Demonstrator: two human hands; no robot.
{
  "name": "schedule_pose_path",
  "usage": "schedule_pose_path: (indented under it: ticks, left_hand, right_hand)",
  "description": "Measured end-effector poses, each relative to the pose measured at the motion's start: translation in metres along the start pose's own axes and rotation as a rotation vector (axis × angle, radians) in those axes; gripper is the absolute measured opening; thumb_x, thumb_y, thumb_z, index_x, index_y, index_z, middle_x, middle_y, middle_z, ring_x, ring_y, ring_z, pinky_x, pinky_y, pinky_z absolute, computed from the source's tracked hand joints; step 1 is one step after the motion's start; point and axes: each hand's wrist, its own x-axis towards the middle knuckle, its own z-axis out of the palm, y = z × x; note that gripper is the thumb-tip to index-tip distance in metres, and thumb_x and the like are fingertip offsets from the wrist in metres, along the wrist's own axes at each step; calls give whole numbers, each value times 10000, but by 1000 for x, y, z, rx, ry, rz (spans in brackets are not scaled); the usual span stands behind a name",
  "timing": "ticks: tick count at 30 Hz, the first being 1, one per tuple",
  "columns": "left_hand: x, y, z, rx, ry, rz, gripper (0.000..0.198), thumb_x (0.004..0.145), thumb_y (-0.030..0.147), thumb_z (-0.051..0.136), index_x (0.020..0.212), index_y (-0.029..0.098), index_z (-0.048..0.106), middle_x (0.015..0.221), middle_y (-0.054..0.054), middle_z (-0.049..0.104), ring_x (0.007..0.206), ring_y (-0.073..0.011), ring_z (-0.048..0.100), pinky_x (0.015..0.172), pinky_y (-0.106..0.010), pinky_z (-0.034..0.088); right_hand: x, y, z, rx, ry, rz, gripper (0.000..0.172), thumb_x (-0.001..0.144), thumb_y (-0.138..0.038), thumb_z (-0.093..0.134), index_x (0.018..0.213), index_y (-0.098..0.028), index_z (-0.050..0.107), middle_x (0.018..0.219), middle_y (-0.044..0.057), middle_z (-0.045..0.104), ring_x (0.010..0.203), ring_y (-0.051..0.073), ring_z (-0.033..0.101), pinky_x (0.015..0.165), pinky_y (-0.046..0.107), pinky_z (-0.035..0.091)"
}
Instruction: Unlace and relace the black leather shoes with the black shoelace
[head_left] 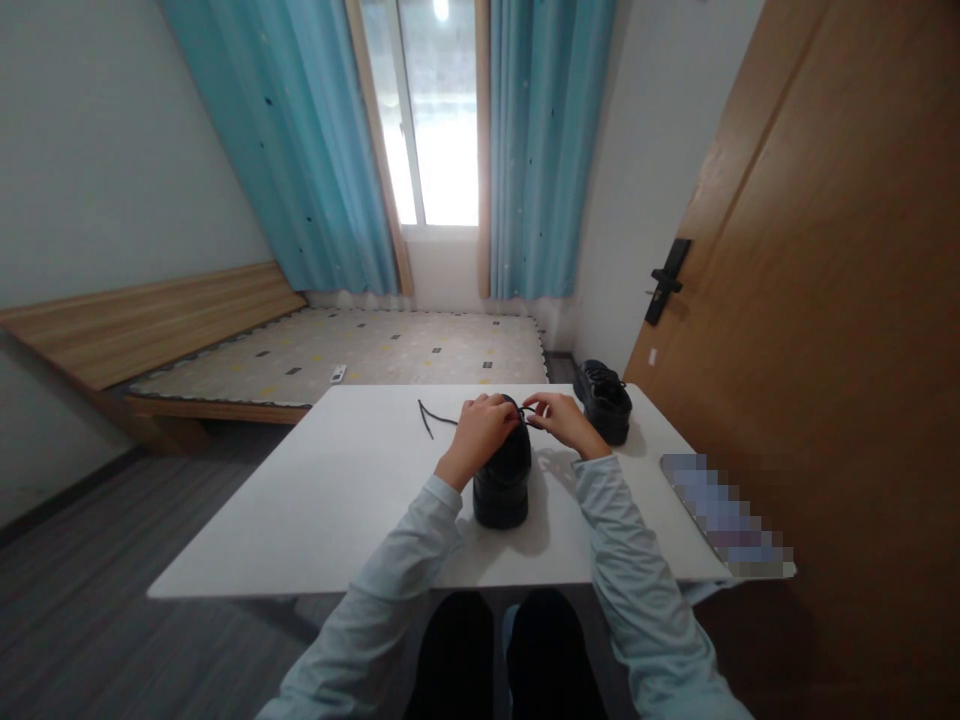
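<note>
A black shoe [501, 490] stands on the white table [315, 520], its heel toward me. My left hand [484, 430] lies over the upper part of the shoe, fingers bent at the lacing; what its fingertips grip is hidden. My right hand [559, 418] is just right of the shoe, thumb and fingers pinched on a black shoelace [534, 410]. Another length of lace [439, 416] extends left from the shoe across the tabletop, with a bend near its end.
A second black shoe [606, 405] stands at the table's back right. A blurred flat item [724, 515] lies along the right edge. Beyond the table are a bed [375, 345] with a small white object [338, 374], and a wooden door [817, 300] on the right.
</note>
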Motion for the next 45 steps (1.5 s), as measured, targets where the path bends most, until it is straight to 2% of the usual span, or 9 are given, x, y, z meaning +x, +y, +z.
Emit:
schedule_pose_path:
  ticks: [8, 14, 20, 24, 29, 33, 35, 41, 45]
  left_hand:
    - [-5, -9, 0, -69, 44, -27, 96, 874, 259, 565, 899, 192, 630, 915, -51, 661, 892, -207, 598, 794, -337, 435]
    - [-10, -22, -11, -268, 120, -39, 70, 862, 227, 569, 834, 180, 612, 862, -39, 676, 808, -178, 617, 764, -309, 470]
    - [-16, -48, -22, -546, 261, -132, 158, 852, 312, 564, 811, 171, 623, 825, -30, 687, 780, -156, 636, 781, -300, 502]
    - [-20, -65, -22, -720, 270, -227, 242, 802, 394, 598, 789, 155, 630, 810, -42, 690, 759, -161, 641, 755, -303, 516]
    - [-22, -70, -13, -1010, 265, -268, 297, 779, 437, 613, 826, 144, 609, 842, -53, 675, 803, -163, 637, 761, -315, 523]
    - [-23, -69, -6, -1212, 322, -319, 294, 783, 442, 613, 830, 155, 571, 876, -52, 673, 853, -171, 642, 780, -330, 529]
    - [-23, -69, -3, -1320, 357, -332, 275, 795, 427, 612, 832, 163, 548, 886, -50, 677, 885, -177, 646, 798, -343, 530]
    - [-24, -62, -2, -1564, 320, -289, 247, 832, 385, 605, 836, 177, 471, 909, -69, 706, 930, -193, 663, 869, -414, 513]
    - [-22, -52, -4, -1676, 291, -243, 273, 842, 407, 596, 851, 191, 429, 893, -59, 712, 921, -185, 672, 908, -422, 493]
  right_hand:
    - [3, 3, 9, -207, 108, -74, 24, 732, -151, 679, 730, -161, 657, 781, 31, 594, 639, 119, 520, 650, 245, 378]
    - [-1, -8, 0, -118, 138, -25, 83, 716, -147, 615, 657, -176, 566, 628, -8, 567, 579, 116, 491, 602, 233, 352]
    - [-2, -14, -5, -86, 92, 21, 132, 686, -156, 604, 612, -186, 498, 598, -13, 548, 572, 118, 484, 570, 228, 328]
    - [-3, -13, -3, -106, 24, 30, 162, 695, -147, 592, 604, -190, 465, 605, -14, 528, 586, 119, 474, 571, 228, 320]
    - [-4, -13, -2, -71, -99, 48, 147, 714, -138, 573, 630, -191, 465, 598, -25, 524, 578, 115, 470, 559, 222, 316]
    - [-5, -11, -2, -16, -169, 41, 122, 724, -119, 550, 649, -188, 483, 585, -32, 530, 569, 112, 486, 562, 220, 333]
    - [-4, -11, 0, 0, -140, 25, 96, 717, -109, 554, 677, -183, 507, 618, -27, 546, 579, 112, 497, 576, 226, 352]
    - [-3, -31, 8, 157, 164, -97, 71, 745, -129, 529, 787, -178, 557, 709, -9, 580, 652, 127, 541, 636, 254, 426]
    - [-6, -51, 16, 277, 148, -232, 28, 761, -153, 571, 769, -178, 579, 762, 3, 623, 739, 139, 585, 734, 281, 460]
